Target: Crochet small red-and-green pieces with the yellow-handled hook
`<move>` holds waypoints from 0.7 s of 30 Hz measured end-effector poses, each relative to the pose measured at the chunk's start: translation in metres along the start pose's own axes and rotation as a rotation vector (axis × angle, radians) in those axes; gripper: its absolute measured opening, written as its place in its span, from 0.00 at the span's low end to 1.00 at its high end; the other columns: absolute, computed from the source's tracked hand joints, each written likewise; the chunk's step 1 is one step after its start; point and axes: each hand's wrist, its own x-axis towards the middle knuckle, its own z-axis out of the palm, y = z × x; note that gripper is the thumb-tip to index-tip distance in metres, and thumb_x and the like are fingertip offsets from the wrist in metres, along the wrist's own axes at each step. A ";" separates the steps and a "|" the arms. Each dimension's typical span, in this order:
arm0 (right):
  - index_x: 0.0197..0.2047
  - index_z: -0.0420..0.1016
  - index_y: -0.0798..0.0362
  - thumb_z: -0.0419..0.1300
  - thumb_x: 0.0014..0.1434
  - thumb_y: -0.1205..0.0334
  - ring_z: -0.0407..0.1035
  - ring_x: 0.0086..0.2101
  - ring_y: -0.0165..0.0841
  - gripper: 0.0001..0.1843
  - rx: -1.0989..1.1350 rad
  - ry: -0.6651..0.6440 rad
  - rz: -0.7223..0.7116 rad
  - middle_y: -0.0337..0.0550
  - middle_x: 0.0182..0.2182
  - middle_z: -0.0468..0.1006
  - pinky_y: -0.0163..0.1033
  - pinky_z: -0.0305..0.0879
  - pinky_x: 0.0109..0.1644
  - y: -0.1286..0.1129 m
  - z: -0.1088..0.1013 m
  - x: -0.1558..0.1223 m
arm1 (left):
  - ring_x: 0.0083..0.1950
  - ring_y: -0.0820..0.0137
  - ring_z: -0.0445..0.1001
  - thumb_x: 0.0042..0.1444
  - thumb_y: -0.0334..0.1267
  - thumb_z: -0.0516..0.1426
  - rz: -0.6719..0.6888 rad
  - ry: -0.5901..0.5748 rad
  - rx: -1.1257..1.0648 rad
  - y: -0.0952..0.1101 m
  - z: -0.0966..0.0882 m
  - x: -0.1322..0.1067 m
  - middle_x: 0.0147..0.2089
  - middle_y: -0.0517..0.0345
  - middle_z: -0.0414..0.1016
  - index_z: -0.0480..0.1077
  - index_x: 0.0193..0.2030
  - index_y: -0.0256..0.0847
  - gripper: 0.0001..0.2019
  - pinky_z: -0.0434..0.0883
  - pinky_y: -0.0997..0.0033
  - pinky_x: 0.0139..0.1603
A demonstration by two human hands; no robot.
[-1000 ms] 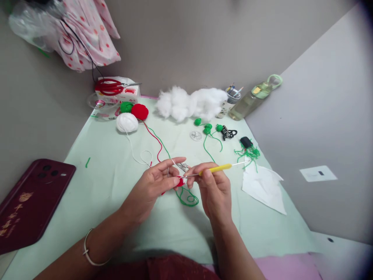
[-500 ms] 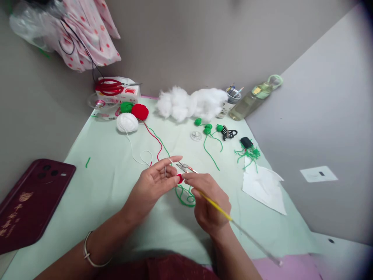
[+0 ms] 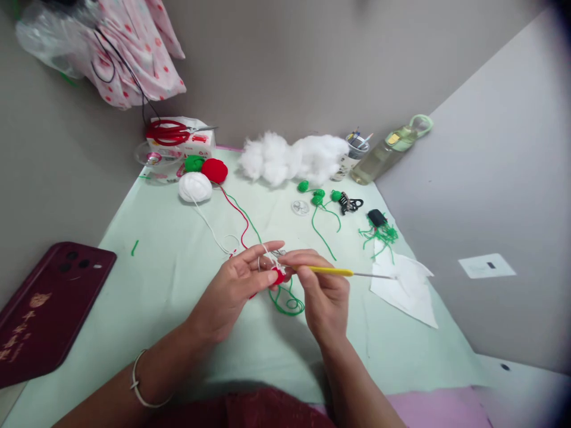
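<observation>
Between thumb and fingers, my left hand (image 3: 234, 285) pinches a small red and white crochet piece (image 3: 278, 275). White yarn runs over its raised index finger. My right hand (image 3: 323, 291) grips a crochet hook (image 3: 332, 271) by its yellow handle, the metal shaft pointing right. The hook's working tip is at the crochet piece, partly hidden by fingers. Under the hands, a loop of green yarn (image 3: 288, 304) lies on the cloth. Part of a small metal tool shows behind the fingers. White (image 3: 195, 187), red (image 3: 215, 171) and green yarn balls (image 3: 193, 163) sit at the back left.
White stuffing (image 3: 292, 157) lies along the back wall. Right of it stand a pencil cup (image 3: 352, 157) and a leaning bottle (image 3: 386, 154). Green crocheted pieces (image 3: 317, 199) and a black hair clip (image 3: 351, 204) are in front. Red scissors (image 3: 169, 132) rest on a box; a phone (image 3: 53, 309) is at left.
My right hand has turned the crochet hook from slanting down to nearly level, its far end swinging up. The crochet piece has shifted slightly right, showing more of its white yarn.
</observation>
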 end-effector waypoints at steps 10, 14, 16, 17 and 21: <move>0.55 0.84 0.39 0.63 0.68 0.69 0.80 0.45 0.38 0.18 -0.449 -0.054 -0.307 0.45 0.49 0.85 0.45 0.80 0.47 0.010 -0.001 -0.013 | 0.41 0.69 0.74 0.57 0.37 0.71 -0.008 0.016 -0.089 -0.007 0.003 0.001 0.39 0.57 0.79 0.79 0.60 0.42 0.23 0.71 0.68 0.49; 0.49 0.86 0.43 0.60 0.71 0.67 0.77 0.34 0.33 0.13 -0.209 0.054 -0.130 0.42 0.38 0.84 0.41 0.76 0.39 0.006 -0.005 -0.006 | 0.35 0.74 0.69 0.57 0.36 0.70 -0.074 -0.013 -0.202 -0.003 0.000 0.004 0.35 0.59 0.75 0.83 0.53 0.38 0.17 0.69 0.72 0.41; 0.45 0.85 0.45 0.59 0.73 0.64 0.74 0.30 0.30 0.12 -0.027 0.068 -0.010 0.40 0.35 0.83 0.40 0.74 0.36 0.004 -0.005 -0.001 | 0.35 0.74 0.69 0.57 0.35 0.70 -0.032 0.011 -0.144 -0.001 -0.001 0.004 0.34 0.61 0.74 0.83 0.55 0.41 0.18 0.68 0.72 0.42; 0.44 0.85 0.46 0.59 0.72 0.62 0.74 0.29 0.30 0.11 0.027 0.050 0.023 0.41 0.36 0.83 0.40 0.73 0.36 0.004 -0.005 0.000 | 0.36 0.73 0.70 0.56 0.34 0.70 -0.005 0.016 -0.104 0.000 0.000 0.003 0.35 0.61 0.75 0.83 0.55 0.42 0.19 0.69 0.72 0.43; 0.42 0.86 0.48 0.63 0.70 0.59 0.75 0.32 0.32 0.08 0.044 -0.018 0.080 0.45 0.39 0.85 0.41 0.75 0.36 0.006 -0.003 0.000 | 0.42 0.69 0.74 0.55 0.35 0.71 0.042 0.016 0.023 -0.002 0.002 0.000 0.39 0.59 0.79 0.81 0.58 0.45 0.22 0.69 0.67 0.50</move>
